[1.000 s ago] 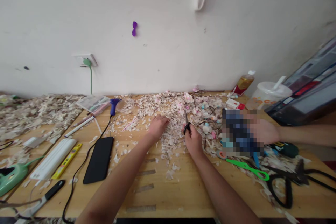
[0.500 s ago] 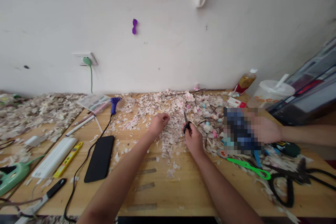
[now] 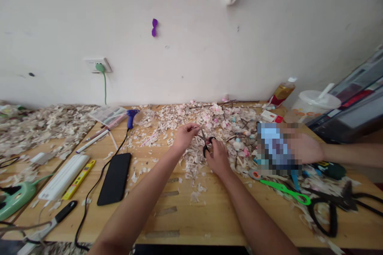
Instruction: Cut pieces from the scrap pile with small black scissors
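My right hand (image 3: pixel 218 158) grips small black scissors (image 3: pixel 206 145), blades pointing up and left toward my other hand. My left hand (image 3: pixel 185 136) is lifted a little above the table, its fingers pinched on a small pale piece I cannot make out. Both hands hover over a heap of pale paper-like scraps (image 3: pixel 194 123) on the wooden table (image 3: pixel 179 215). The scissor tips are close to the left fingertips.
Another person's hand (image 3: pixel 302 147) holds a blurred-out object at the right. Green scissors (image 3: pixel 284 191), black cords and tools lie right. A black phone (image 3: pixel 115 178), white case, yellow cutter and purple glue gun (image 3: pixel 131 116) lie left. A bottle and a lidded cup stand by the wall.
My left hand rose from the scrap heap with its fingers pinched. My right hand swung the scissors leftward toward it. The view shifted slightly.
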### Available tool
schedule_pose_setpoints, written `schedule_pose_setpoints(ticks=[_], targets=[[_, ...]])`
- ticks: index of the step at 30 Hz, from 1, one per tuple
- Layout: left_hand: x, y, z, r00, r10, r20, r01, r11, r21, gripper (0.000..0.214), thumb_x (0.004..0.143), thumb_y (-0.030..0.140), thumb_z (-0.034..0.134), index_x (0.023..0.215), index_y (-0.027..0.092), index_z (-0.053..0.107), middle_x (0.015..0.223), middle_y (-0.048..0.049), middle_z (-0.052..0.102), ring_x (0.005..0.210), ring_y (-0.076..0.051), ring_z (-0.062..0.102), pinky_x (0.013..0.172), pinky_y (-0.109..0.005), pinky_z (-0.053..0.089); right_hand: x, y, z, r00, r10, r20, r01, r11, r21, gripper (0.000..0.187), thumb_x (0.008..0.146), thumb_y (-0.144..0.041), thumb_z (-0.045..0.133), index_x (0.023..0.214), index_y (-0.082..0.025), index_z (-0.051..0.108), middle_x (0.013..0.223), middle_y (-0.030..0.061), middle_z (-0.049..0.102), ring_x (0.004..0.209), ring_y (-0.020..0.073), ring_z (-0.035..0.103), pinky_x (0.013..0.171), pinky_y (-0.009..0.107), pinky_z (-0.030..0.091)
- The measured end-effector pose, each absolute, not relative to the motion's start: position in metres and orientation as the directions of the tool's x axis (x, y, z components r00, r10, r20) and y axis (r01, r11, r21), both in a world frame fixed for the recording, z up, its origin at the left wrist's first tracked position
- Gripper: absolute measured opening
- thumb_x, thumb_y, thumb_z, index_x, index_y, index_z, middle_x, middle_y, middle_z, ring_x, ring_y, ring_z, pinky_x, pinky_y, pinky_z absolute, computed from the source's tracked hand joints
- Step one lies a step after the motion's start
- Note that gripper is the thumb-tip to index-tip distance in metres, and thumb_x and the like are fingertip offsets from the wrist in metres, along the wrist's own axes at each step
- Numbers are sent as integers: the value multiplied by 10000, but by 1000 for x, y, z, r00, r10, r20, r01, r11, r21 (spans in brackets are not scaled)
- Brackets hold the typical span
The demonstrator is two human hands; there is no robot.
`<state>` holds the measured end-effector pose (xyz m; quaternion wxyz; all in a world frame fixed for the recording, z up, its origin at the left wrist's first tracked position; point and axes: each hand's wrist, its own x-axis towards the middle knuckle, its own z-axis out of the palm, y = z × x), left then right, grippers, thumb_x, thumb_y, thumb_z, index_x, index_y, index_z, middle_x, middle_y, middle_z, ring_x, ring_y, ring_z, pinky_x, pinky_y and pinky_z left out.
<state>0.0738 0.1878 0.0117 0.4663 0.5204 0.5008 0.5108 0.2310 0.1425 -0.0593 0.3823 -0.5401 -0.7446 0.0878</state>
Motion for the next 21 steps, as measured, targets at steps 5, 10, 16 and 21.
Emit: schedule_pose_setpoints(ticks=[5,10,16,21], targets=[[80,186,11,4,1000,2,-112,-2,994,303,623,392,748,779,149,656,641,-2,619,590,-113,556,614,-260,460,230,143,-60,-140,880,454,738,399,-545,259,815,-298,519,1052,-195,518,960,70,589,943,246,500,848,369,360],[76,183,13,4,1000,-24,-165,24,986,316,628,397,751,795,151,644,659,1,618,602,-105,565,631,-255,466,232,146,-65,-36,868,496,738,357,-572,294,837,-321,489,1097,-183,486,990,87,576,977,256,487,861,387,367],[74,181,10,151,984,89,9,-91,996,204,724,273,656,900,176,693,731,-9,643,650,-108,569,630,-232,456,232,147,-67,-46,883,467,751,339,-567,381,847,-386,484,1152,-161,455,1028,107,565,1006,270,475,874,400,364],[76,184,3,89,992,87,-8,-86,996,238,706,234,675,935,171,658,737,-7,634,674,-118,590,655,-244,484,232,147,-67,-67,896,438,756,333,-564,292,843,-328,473,1091,-175,496,894,58,581,895,239,504,822,363,366]])
